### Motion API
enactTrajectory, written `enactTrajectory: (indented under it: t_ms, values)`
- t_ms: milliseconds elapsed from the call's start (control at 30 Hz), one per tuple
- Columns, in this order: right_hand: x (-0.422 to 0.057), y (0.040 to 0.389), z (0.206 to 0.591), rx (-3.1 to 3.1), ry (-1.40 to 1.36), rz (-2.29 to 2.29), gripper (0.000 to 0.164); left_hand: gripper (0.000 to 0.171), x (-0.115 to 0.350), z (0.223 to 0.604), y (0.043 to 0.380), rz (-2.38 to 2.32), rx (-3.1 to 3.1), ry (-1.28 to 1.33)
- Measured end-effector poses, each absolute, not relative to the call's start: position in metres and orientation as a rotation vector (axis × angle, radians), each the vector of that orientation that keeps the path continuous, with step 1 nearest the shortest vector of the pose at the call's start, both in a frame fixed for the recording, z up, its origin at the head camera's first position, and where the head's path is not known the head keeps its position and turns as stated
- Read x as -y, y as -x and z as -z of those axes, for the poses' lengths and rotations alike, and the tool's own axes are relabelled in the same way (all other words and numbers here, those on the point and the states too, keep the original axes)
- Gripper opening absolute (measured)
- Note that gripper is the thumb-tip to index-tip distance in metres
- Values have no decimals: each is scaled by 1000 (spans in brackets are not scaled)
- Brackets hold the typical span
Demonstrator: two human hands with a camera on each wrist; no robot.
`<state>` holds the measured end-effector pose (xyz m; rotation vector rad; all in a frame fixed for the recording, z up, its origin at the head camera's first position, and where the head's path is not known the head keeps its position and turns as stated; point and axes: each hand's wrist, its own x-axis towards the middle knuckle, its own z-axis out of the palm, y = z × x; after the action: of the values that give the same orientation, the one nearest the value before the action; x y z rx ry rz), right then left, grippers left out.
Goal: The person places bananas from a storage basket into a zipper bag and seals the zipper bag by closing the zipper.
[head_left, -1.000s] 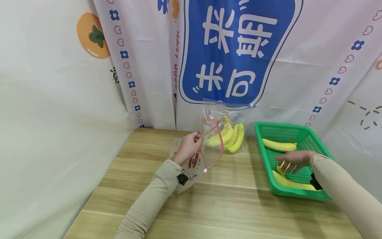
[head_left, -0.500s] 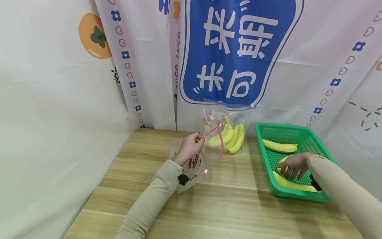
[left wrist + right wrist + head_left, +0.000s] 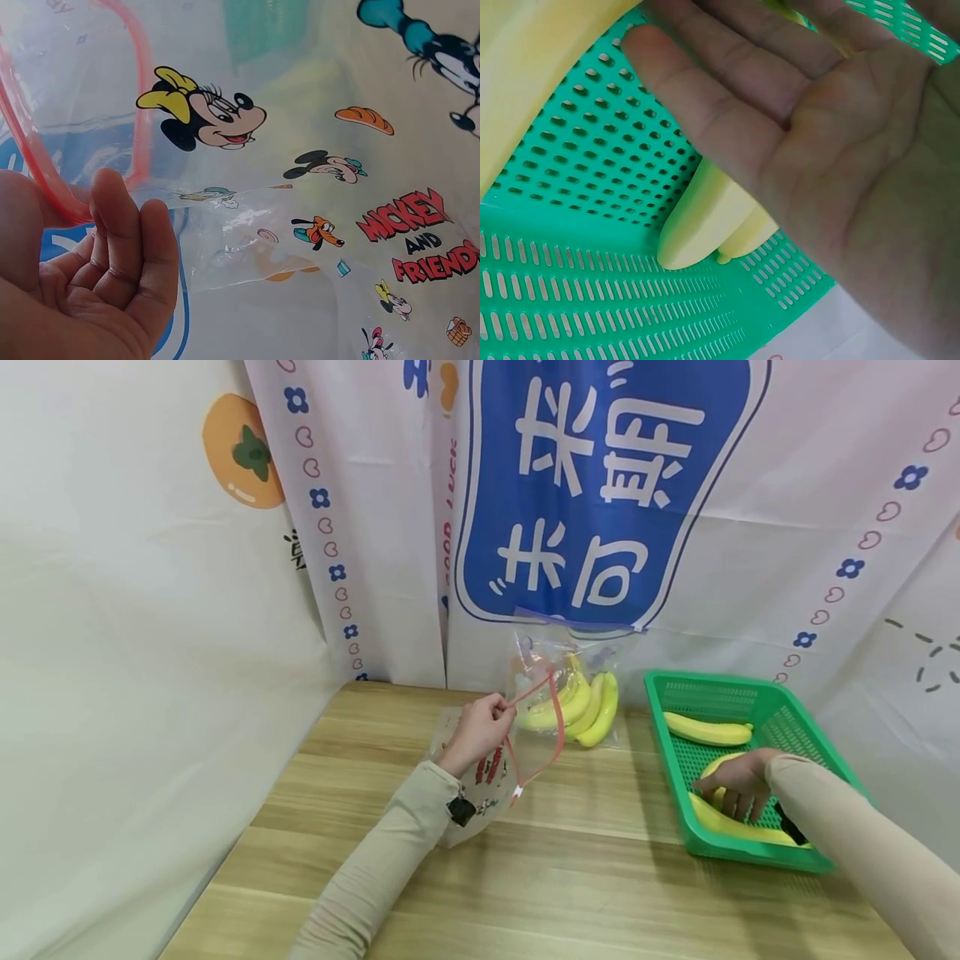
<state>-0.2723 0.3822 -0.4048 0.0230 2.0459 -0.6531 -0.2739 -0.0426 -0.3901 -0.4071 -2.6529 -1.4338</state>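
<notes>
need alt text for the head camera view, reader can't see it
A person's left hand pinches the red rim of a clear printed bag, while the right hand is down among bananas in a green basket. Behind the bag, a second clear bag holds more bananas on a wooden table.

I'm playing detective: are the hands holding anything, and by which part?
The left hand pinches the clear bag by its red rim. Whether the right hand grips a banana cannot be told.
</notes>
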Motion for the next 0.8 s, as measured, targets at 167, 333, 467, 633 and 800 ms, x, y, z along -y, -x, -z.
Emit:
enactTrajectory:
  t_ms: [167,333,467,633,800]
  values:
    - [-379,271,406,-2034,-47,628,76,24,43,390,275,1427,2645,420]
    - [-380,271,409,-2020,-53,595,81,22,43,391,275,1419,2648,418]
    - [-382,271,408,-2010,-31,583,79,21,43,392,276,1432,2645,412]
    - [-382,270,408,-1995,10,579,73,24,43,391,276,1426,2645,421]
    - [-382,270,410,-1979,50,595,72,21,44,391,276,1420,2646,415]
